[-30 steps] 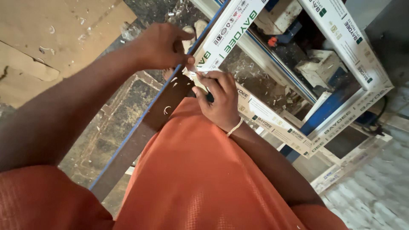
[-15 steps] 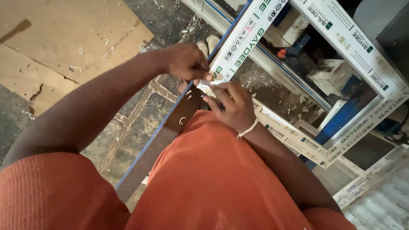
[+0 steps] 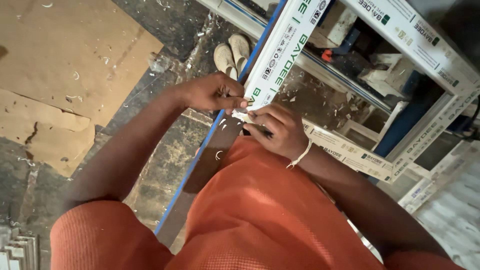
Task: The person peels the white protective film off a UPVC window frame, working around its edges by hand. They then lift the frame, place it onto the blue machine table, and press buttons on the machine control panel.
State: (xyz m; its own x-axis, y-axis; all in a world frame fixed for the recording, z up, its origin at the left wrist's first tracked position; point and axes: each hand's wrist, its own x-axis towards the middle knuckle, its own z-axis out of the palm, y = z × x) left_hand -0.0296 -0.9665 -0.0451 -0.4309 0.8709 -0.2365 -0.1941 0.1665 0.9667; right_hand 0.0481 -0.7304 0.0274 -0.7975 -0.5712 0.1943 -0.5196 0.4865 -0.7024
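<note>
The person is standing over a white window frame wrapped in printed protective film, and both hands are meeting at the frame's near corner. The left hand is pinching the loose end of the film between thumb and fingertips, right at the corner where two frame bars join. The right hand, with a pale band on its wrist, is curled with its fingers closed on something small and dark at that same corner; what it is cannot be made out. Judging by the scene, the peeling is only starting: just a small tab is lifting at the corner, while the film is covering the long bar running away from the hands and the other bars of the frame as well. White shavings are lying scattered on the dark floor inside and beside the frame, and a pair of pale shoes is sitting just past the left hand, near sheets of cardboard.
</note>
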